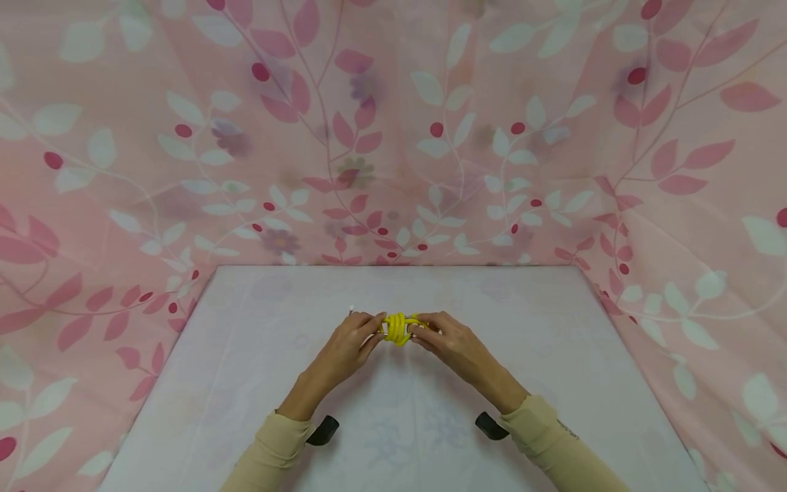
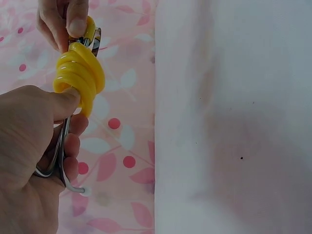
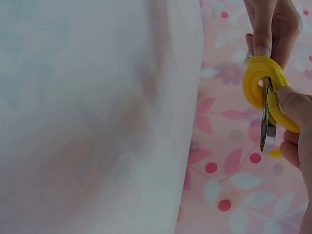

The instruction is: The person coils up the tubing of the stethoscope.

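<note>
A thick, glossy yellow cord is wound in several turns around a silver metal piece, held up in front of the person. My left hand pinches one end of the bundle, its thumb against the coils in the left wrist view. Through that palm runs a bent metal rod with a white tip. On the other end, my right hand grips the cord between thumb and fingers. A flat, pointed metal part sticks out beside the right thumb. The coils hide the middle of the metal piece, and its kind is unclear.
Below the hands spreads a table with a white cover. Pink leaf-patterned cloth hangs behind it and on both sides. A dark curved piece shows beside the left sleeve, and another dark piece beside the right.
</note>
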A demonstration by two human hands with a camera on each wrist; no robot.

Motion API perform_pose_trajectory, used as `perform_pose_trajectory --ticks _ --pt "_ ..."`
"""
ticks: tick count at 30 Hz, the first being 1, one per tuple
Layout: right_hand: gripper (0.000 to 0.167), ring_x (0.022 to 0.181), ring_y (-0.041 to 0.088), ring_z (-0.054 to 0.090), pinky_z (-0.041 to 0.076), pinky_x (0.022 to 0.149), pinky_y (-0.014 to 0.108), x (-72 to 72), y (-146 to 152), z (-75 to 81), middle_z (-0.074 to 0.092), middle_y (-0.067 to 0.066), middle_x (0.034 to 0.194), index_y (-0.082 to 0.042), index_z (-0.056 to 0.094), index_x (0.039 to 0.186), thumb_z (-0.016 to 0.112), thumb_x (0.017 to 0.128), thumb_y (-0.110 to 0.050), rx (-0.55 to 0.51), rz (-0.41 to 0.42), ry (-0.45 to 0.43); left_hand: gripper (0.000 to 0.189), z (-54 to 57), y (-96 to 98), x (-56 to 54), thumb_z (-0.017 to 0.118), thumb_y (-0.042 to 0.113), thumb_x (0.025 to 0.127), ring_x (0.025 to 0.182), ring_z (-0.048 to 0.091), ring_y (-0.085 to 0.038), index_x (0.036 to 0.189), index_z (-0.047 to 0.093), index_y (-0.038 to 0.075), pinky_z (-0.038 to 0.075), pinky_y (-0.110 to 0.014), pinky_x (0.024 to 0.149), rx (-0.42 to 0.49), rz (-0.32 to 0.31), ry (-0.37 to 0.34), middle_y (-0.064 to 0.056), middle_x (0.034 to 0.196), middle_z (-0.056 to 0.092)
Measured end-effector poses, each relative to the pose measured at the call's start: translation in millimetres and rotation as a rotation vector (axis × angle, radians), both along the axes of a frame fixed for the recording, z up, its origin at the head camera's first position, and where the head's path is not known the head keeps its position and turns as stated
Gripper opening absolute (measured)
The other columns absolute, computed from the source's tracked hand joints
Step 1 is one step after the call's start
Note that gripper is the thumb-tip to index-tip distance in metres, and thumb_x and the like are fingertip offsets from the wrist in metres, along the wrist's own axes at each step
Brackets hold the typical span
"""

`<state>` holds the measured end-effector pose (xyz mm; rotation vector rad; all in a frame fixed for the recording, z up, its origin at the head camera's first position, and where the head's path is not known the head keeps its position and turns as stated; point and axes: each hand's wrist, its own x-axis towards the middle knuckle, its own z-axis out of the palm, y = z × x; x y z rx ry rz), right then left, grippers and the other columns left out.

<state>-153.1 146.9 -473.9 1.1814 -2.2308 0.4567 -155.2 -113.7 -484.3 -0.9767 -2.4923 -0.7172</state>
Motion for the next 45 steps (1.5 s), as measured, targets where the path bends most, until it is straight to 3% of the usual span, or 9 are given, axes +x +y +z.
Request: perform_pose_trajectory --ticks 7,11,16,21,24,29,34,37,45 --pt "0.042 0.096 0.014 0.059 0.057 0.082 0.026 -2.4 3.3 0.0 0.072 -0.002 0.109 -0.012 0.072 0.11 0.086 0.074 -0.028 -0.108 -0.042 -0.082 0.045 -2.4 1.1 3.5 0.076 0.013 0.085 0.087 0.059 -0.015 0.127 0.064 0.0 0.053 -0.045 0.096 0.033 -0.006 -0.025 -0.004 0.099 0.066" --pt "0.046 0.106 0.015 0.058 0.056 0.09 0.03 -1.7 5.1 -0.3 0.068 0.0 0.117 -0.013 0.069 0.116 0.083 0.077 -0.032 -0.128 -0.048 -0.166 0.044 -3.5 1.1 4.0 0.075 0.015 0.087 0.087 0.058 -0.014 0.127 0.064 0.002 0.055 -0.038 0.09 0.028 0.005 -0.036 -0.004 0.099 0.066" --pt "0.07 0.119 0.022 0.056 0.053 0.098 0.04 -2.8 5.1 1.1 0.061 0.008 0.129 -0.01 0.06 0.131 0.087 0.072 -0.037 -0.151 -0.119 -0.321 0.044 -3.4 1.2 3.2 0.074 0.015 0.087 0.088 0.058 -0.014 0.128 0.064 0.003 0.056 -0.031 0.082 0.026 0.007 -0.033 -0.003 0.099 0.066" --pt "0.068 0.109 0.018 0.064 0.056 0.093 0.038 -5.7 7.0 3.0 0.069 0.002 0.119 -0.012 0.064 0.126 0.088 0.07 -0.04 -0.126 -0.148 -0.453 0.046 -3.5 3.7 3.1 0.074 0.015 0.088 0.087 0.056 -0.012 0.131 0.063 0.005 0.056 -0.033 0.088 -0.004 0.011 -0.042 -0.002 0.101 0.065" --pt "0.058 0.103 0.016 0.066 0.057 0.089 0.037 -7.1 8.1 3.1 0.071 0.0 0.112 -0.013 0.069 0.118 0.088 0.07 -0.041 -0.124 -0.132 -0.454 0.046 -4.8 4.8 2.9 0.072 0.018 0.09 0.087 0.055 -0.011 0.133 0.061 0.007 0.053 -0.04 0.097 -0.033 0.02 -0.047 -0.001 0.102 0.065" --pt "0.054 0.101 0.015 0.066 0.058 0.088 0.037 -8.3 10.4 1.0 0.071 -0.001 0.109 -0.013 0.07 0.113 0.087 0.071 -0.043 -0.154 -0.12 -0.44 0.047 -3.9 5.0 1.9 0.069 0.018 0.093 0.093 0.054 -0.014 0.136 0.057 0.005 0.052 -0.033 0.09 -0.073 0.009 -0.077 -0.002 0.104 0.064" --pt "0.054 0.101 0.016 0.066 0.058 0.087 0.038 -9.4 11.6 -1.0 0.072 0.001 0.109 -0.011 0.071 0.112 0.089 0.069 -0.038 -0.177 -0.101 -0.439 0.053 0.2 -0.5 1.2 0.065 0.012 0.092 0.1 0.052 -0.014 0.143 0.051 0.007 0.049 -0.036 0.098 -0.127 -0.021 -0.216 -0.003 0.108 0.061" --pt "0.055 0.103 0.016 0.066 0.058 0.087 0.038 -8.9 13.4 -0.5 0.072 0.001 0.109 -0.012 0.071 0.113 0.09 0.068 -0.037 -0.178 -0.089 -0.434 0.052 2.3 -4.8 -0.9 0.064 0.01 0.09 0.101 0.052 -0.014 0.141 0.053 0.009 0.051 -0.035 0.094 -0.138 -0.02 -0.265 -0.001 0.109 0.063" --pt "0.059 0.107 0.019 0.066 0.057 0.089 0.042 -8.4 26.6 -5.4 0.071 0.002 0.114 -0.01 0.069 0.117 0.092 0.066 -0.03 -0.203 -0.046 -0.429 0.016 -3.8 -16.1 -11.4 0.074 0.011 0.085 0.103 0.057 -0.015 0.1 0.075 0.012 0.047 -0.04 0.101 -0.013 -0.066 -0.099 0.004 0.095 0.071"
